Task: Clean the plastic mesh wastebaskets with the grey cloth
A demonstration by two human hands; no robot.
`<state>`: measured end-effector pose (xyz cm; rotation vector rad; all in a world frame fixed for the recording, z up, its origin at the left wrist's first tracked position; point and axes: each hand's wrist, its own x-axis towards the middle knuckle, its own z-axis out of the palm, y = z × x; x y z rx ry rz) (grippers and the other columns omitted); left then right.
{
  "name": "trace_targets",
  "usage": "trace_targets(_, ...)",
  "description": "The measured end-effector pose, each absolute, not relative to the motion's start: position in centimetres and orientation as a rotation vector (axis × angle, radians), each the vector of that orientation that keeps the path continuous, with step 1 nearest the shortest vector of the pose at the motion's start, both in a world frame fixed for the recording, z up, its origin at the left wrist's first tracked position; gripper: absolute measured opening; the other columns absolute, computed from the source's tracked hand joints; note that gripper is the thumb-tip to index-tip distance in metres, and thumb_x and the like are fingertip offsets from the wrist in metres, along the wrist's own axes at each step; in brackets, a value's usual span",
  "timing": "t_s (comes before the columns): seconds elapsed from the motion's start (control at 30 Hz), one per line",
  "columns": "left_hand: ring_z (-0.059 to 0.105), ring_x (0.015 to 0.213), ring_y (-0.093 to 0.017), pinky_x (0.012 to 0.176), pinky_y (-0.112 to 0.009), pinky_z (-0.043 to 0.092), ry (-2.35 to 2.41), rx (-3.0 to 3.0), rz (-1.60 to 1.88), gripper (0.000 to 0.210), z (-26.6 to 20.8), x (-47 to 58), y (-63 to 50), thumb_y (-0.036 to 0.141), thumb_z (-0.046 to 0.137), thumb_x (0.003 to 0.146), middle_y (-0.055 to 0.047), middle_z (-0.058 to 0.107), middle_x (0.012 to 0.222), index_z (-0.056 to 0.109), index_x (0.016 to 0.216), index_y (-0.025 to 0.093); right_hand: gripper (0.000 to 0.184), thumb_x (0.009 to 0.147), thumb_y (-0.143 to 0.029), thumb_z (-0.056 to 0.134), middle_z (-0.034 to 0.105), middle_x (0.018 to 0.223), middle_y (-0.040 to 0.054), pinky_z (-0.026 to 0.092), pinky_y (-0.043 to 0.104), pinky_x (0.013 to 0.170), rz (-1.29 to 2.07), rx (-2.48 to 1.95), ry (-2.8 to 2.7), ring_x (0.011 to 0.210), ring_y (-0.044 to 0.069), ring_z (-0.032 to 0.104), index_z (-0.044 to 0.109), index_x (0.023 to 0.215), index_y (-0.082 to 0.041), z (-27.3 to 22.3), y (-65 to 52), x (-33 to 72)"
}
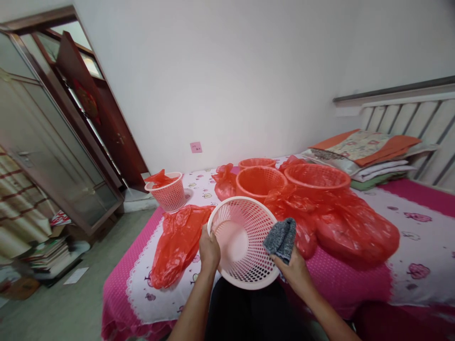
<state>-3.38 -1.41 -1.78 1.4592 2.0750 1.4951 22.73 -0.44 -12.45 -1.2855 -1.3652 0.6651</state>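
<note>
Tilted toward me above my lap is a pale pink perforated plastic basket [236, 239], with nothing inside it. My left hand [209, 248] grips its left rim, thumb on the inner side. In my right hand [293, 265] is a grey cloth [280, 239], pinched at the basket's right rim; whether the fingers also grip the rim I cannot tell. A flattened red plastic bag [181, 244] lies on the bed left of the basket.
Beyond stands a small pink basket [172, 194] with red plastic in it. Baskets lined with red bags [261, 182] and bulging red bags [359, 227] sit to the right. Folded bedding [369, 151] is stacked by the headboard [423, 142]. The patterned bedspread [142, 284] ends at the left.
</note>
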Motion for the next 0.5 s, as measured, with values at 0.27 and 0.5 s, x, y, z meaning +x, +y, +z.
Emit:
trace_targets(0.27, 0.07, 0.103, -0.025, 0.095, -0.038, 0.052, 2.044, 1.467, 1.513, 0.033, -2.0, -2.8, -1.6, 0.017, 0.042, 0.093, -0.012, 0.073, 0.11, 0.061, 0.121, 0.018, 0.064, 0.087, -0.052, 0.054, 0.07, 0.119, 0.0219, 0.055, 0.045, 0.089, 0.543, -1.462, -1.669, 0.109, 0.035, 0.07, 0.049, 0.136, -0.011, -12.1, -2.0, 23.7)
trace_targets(0.5, 0.069, 0.108, -0.025, 0.097, -0.037, 0.051, 2.035, 1.485, 1.495, 0.035, -1.7, -2.5, -1.7, 0.016, 0.041, 0.093, -0.013, 0.072, 0.114, 0.06, 0.123, 0.017, 0.065, 0.093, -0.049, 0.05, 0.073, 0.117, 0.0248, 0.057, 0.039, 0.078, 0.387, -1.578, -1.852, 0.1, 0.036, 0.074, 0.044, 0.142, -0.007, -11.3, -3.3, 24.4)
